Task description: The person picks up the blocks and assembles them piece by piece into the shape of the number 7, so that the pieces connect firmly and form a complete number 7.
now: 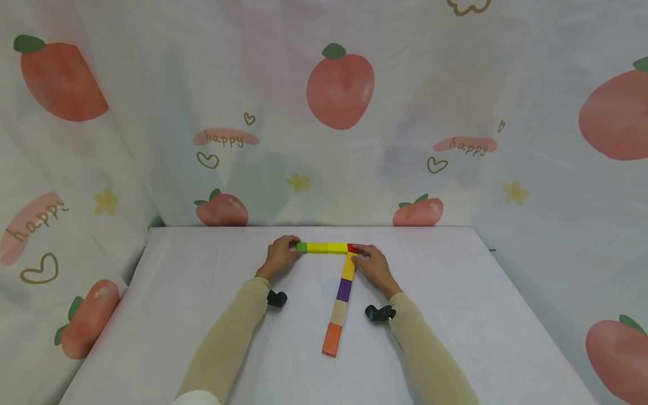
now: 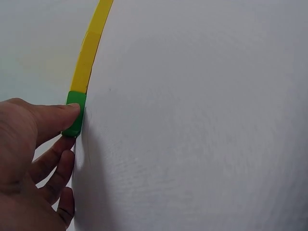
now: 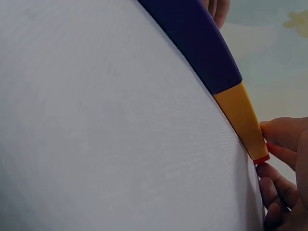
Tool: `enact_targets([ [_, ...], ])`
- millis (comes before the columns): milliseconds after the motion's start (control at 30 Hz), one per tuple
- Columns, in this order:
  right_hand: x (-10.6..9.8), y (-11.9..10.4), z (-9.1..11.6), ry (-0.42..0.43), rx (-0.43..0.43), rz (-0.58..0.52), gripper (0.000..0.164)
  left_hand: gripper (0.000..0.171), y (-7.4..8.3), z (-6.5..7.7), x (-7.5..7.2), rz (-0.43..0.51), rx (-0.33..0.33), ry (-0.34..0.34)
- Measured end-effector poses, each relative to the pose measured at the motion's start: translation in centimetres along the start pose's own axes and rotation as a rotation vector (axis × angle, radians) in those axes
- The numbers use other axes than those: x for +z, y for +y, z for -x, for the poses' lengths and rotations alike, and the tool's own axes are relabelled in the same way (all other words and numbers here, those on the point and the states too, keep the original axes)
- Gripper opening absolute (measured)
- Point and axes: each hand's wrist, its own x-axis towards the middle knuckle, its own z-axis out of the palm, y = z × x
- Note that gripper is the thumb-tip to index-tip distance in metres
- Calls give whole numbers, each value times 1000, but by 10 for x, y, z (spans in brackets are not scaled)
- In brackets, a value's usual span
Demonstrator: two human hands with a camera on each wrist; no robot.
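Observation:
My left hand (image 1: 280, 257) pinches a green block (image 1: 301, 247) at the left end of a row; in the left wrist view its thumb lies over the block's face. Two yellow blocks (image 1: 327, 248) continue the row rightward to a red block (image 1: 351, 247). My right hand (image 1: 373, 265) holds the red block at this corner, fingertips curled about it, the thumb against the yellow-orange block (image 1: 349, 266) just below. From there a slanting line runs toward me: a purple block (image 1: 344, 290), a beige block (image 1: 338, 313) and an orange block (image 1: 332, 339).
The blocks lie on a table with a white cloth (image 1: 212, 264). A fruit-patterned curtain (image 1: 283, 140) stands behind the table's back edge and along its sides. Small black cameras (image 1: 277, 298) are worn at both wrists, close over the cloth.

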Motion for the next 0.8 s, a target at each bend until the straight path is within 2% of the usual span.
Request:
enact_targets([
  [167,1,0,1,-4,-7,0,45,38,0,1,1,4,-11,4],
  [533,1,2,0,-1,-21,11,45,38,0,4,0,15,30,17],
  [800,1,1,0,-7,-13,11,45,39,-1,4,2,25,29,25],
])
